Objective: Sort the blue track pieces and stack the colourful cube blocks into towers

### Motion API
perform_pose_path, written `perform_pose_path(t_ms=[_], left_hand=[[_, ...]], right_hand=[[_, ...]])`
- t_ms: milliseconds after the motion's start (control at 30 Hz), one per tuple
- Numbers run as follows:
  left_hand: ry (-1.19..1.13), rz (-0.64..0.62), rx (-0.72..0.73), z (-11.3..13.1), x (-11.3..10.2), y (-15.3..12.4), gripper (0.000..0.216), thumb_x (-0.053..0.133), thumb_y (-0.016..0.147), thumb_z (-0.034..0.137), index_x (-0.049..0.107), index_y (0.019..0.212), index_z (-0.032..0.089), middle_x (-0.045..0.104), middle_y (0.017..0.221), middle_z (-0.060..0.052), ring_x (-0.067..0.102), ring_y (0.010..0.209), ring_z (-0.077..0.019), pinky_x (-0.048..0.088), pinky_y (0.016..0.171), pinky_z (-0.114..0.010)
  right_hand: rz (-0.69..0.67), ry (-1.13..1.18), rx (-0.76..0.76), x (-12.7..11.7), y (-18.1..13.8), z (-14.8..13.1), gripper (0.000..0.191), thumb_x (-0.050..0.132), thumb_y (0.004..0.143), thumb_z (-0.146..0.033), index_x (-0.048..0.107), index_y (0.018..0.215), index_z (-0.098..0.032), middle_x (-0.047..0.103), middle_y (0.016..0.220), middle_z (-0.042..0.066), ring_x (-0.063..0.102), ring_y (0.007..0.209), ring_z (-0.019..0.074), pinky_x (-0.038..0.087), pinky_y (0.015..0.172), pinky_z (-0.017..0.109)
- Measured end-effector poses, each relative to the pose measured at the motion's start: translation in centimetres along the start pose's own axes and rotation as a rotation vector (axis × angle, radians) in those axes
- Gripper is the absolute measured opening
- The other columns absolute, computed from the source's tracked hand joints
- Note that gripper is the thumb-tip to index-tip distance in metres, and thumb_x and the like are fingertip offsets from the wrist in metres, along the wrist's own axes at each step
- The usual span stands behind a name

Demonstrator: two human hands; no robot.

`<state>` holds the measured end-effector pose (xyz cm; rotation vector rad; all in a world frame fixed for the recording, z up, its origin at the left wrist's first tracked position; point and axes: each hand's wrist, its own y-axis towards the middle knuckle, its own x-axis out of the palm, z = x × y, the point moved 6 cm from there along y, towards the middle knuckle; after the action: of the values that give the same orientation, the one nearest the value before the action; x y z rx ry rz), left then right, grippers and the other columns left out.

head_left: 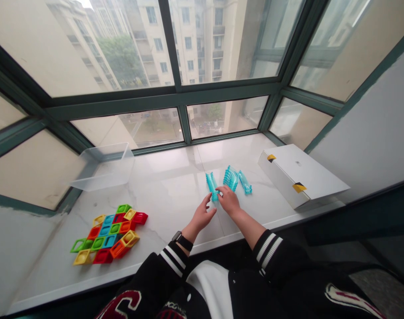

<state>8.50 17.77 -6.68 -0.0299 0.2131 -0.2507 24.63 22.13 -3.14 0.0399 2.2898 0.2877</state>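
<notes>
A translucent blue, straight trough-like track piece (210, 180) lies on the white marble-look sill between my hands. My right hand (228, 201) reaches onto its near end from the right, fingers bent against the plastic. Just left of that end, my left hand (202, 218) has its thumb and forefinger apart. The forefinger tip comes close to the piece; whether it touches, I cannot tell. Beyond my right hand sits a curved, ribbed blue track piece (231, 177). A narrower straight blue piece (245, 182) lies at its right.
Several red, yellow, green, blue and orange blocks (110, 234) lie grouped at the left of the sill (162, 177). Behind them stands a clear plastic bin (105, 170). A white box (303, 173) with yellow-and-black tabs is at the right. Green-framed windows (185, 141) border the back.
</notes>
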Motion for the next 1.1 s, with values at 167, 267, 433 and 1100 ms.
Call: perform_pose_path(t_ms=[167,267,433,1100], left_hand=[[-0.026,0.013,0.004,-0.4,-0.1,-0.2,0.083,0.076,0.087,0.032,0.04,0.162,0.027,0.043,0.167,-0.017,0.047,0.15,-0.0363,0.046,0.116,-0.056],[-0.035,0.012,0.01,-0.6,-0.1,-0.3,0.084,0.076,0.088,0.032,0.037,0.163,0.027,0.043,0.167,-0.018,0.047,0.151,-0.0357,0.046,0.116,-0.055],[-0.045,0.016,0.006,-0.7,0.1,-0.4,0.085,0.076,0.089,0.034,0.035,0.163,0.027,0.044,0.167,-0.018,0.047,0.15,-0.0349,0.047,0.115,-0.055],[-0.027,-0.002,0.003,-0.7,0.2,-0.4,0.087,0.073,0.089,0.032,0.031,0.165,0.025,0.04,0.169,-0.019,0.045,0.152,-0.035,0.047,0.116,-0.054]], right_hand=[[0.024,0.018,0.016,-0.2,-1.4,0.5,0.045,0.061,0.093,-0.017,0.067,0.137,-0.027,0.073,0.13,0.009,0.072,0.092,0.0222,0.058,0.089,0.037],[0.028,0.035,0.058,-0.3,-2.3,1.1,0.05,0.058,0.095,-0.018,0.06,0.144,-0.026,0.075,0.133,0.009,0.074,0.09,0.0229,0.058,0.093,0.04],[0.003,0.017,0.059,-0.1,-3.0,1.1,0.049,0.059,0.096,-0.018,0.06,0.144,-0.027,0.075,0.135,0.007,0.077,0.096,0.0243,0.059,0.095,0.04],[-0.049,0.029,0.108,-0.2,-3.4,1.6,0.045,0.057,0.097,-0.018,0.063,0.141,-0.026,0.075,0.136,0.005,0.077,0.104,0.0237,0.056,0.104,0.039]])
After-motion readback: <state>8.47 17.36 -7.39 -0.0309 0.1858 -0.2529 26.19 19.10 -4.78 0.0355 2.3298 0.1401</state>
